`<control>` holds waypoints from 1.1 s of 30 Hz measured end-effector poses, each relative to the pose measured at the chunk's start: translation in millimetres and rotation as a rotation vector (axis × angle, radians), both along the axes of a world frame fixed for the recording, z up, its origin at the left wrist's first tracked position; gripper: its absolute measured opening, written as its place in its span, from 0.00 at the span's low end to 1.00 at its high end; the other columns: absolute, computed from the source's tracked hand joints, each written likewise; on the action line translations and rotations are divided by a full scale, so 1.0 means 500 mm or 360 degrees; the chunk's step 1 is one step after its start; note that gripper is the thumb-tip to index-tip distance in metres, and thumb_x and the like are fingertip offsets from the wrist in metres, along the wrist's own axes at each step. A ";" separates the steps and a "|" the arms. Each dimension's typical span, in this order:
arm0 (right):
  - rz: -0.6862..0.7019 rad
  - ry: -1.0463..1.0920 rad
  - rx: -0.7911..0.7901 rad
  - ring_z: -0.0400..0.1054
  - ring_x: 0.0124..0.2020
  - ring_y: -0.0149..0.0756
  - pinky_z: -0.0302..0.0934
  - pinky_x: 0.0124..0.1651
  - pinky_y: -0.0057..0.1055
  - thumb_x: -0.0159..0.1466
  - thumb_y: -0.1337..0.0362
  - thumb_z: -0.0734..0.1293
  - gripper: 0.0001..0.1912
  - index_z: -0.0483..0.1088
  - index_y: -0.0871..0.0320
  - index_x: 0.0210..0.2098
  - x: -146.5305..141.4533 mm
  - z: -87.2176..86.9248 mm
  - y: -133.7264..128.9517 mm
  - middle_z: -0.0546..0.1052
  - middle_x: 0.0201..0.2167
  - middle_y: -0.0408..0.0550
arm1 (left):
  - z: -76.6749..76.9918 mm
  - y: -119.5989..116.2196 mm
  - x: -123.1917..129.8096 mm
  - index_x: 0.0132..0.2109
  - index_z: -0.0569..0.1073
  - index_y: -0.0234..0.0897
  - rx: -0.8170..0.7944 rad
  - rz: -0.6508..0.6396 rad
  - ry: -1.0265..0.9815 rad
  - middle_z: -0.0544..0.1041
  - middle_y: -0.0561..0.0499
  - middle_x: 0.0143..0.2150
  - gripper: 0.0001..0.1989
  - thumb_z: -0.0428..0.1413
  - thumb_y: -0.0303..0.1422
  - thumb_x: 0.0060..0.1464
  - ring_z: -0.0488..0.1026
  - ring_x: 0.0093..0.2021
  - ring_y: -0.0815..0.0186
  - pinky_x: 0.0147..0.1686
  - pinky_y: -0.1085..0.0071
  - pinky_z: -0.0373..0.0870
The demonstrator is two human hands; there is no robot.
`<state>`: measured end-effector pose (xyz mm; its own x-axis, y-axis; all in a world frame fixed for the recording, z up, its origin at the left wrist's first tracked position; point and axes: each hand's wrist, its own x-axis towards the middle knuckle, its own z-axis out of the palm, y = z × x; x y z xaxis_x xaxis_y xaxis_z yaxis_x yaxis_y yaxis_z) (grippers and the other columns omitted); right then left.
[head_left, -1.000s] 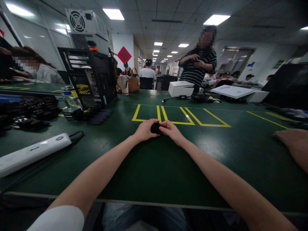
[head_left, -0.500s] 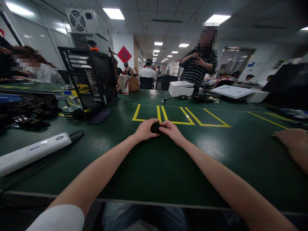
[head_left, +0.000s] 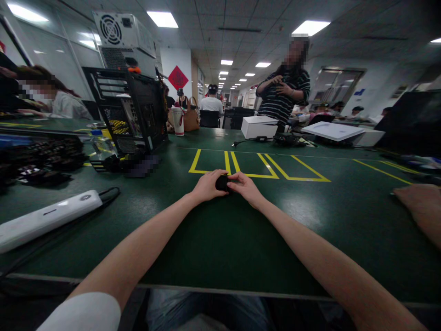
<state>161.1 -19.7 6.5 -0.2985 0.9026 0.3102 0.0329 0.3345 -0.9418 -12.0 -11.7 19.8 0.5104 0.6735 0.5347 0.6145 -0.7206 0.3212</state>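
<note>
Between my hands is a small black object (head_left: 221, 183), too dark to tell its kind. My left hand (head_left: 207, 186) curls round its left side, thumb below and fingers above. My right hand (head_left: 244, 185) pinches its right edge with thumb and fingertips. Both hands are low over the green table (head_left: 220, 243), just in front of the yellow tape outlines (head_left: 253, 175). The far side of the object is hidden by my fingers.
A white power strip (head_left: 51, 216) with a black cable lies at left. Behind it are a heap of black parts (head_left: 44, 154) and an open computer case (head_left: 131, 110). White boxes (head_left: 260, 127) stand at the back. Another person's hand (head_left: 422, 207) rests at the right edge.
</note>
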 end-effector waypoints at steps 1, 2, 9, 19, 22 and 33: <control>-0.0024 -0.0001 0.0005 0.66 0.39 0.33 0.59 0.47 0.38 0.50 0.62 0.67 0.14 0.63 0.56 0.36 0.000 -0.002 0.002 0.69 0.38 0.45 | 0.000 0.000 0.000 0.51 0.59 0.40 0.0001 0.0000 0.0000 0.66 0.48 0.49 0.30 0.59 0.38 0.39 0.65 0.47 0.58 0.45 0.61 0.61; -0.0039 0.0001 0.0000 0.66 0.39 0.33 0.59 0.47 0.38 0.50 0.62 0.67 0.15 0.63 0.56 0.37 0.000 -0.003 0.005 0.69 0.38 0.45 | 0.001 0.000 0.000 0.50 0.59 0.39 0.0002 0.0000 -0.0001 0.66 0.48 0.49 0.30 0.59 0.38 0.39 0.65 0.47 0.58 0.45 0.61 0.62; 0.0037 -0.0010 -0.0026 0.65 0.43 0.34 0.57 0.49 0.38 0.48 0.64 0.68 0.17 0.63 0.55 0.38 0.004 -0.006 0.005 0.68 0.41 0.45 | 0.004 -0.002 -0.001 0.51 0.58 0.40 -0.0001 -0.0005 0.0016 0.66 0.48 0.49 0.30 0.59 0.39 0.39 0.65 0.46 0.58 0.44 0.61 0.62; -0.0044 -0.0090 -0.0090 0.65 0.40 0.34 0.59 0.46 0.41 0.52 0.61 0.65 0.17 0.62 0.55 0.42 0.002 0.001 -0.001 0.67 0.44 0.47 | 0.004 -0.003 -0.002 0.51 0.59 0.40 -0.0020 0.0002 0.0014 0.66 0.48 0.49 0.31 0.59 0.38 0.39 0.65 0.46 0.58 0.44 0.61 0.63; 0.0002 -0.0079 -0.0062 0.65 0.42 0.35 0.57 0.49 0.40 0.52 0.63 0.65 0.16 0.63 0.56 0.41 0.002 0.002 -0.005 0.67 0.43 0.47 | 0.003 -0.004 -0.002 0.51 0.59 0.40 -0.0017 0.0004 0.0001 0.66 0.48 0.49 0.30 0.59 0.38 0.39 0.66 0.46 0.58 0.44 0.61 0.63; -0.0062 -0.0007 -0.0078 0.65 0.40 0.34 0.59 0.46 0.40 0.52 0.62 0.66 0.16 0.63 0.55 0.40 -0.003 0.003 -0.001 0.68 0.40 0.46 | -0.004 0.003 0.000 0.50 0.59 0.41 0.0016 -0.0003 -0.0017 0.67 0.49 0.48 0.31 0.59 0.38 0.38 0.66 0.45 0.58 0.43 0.62 0.63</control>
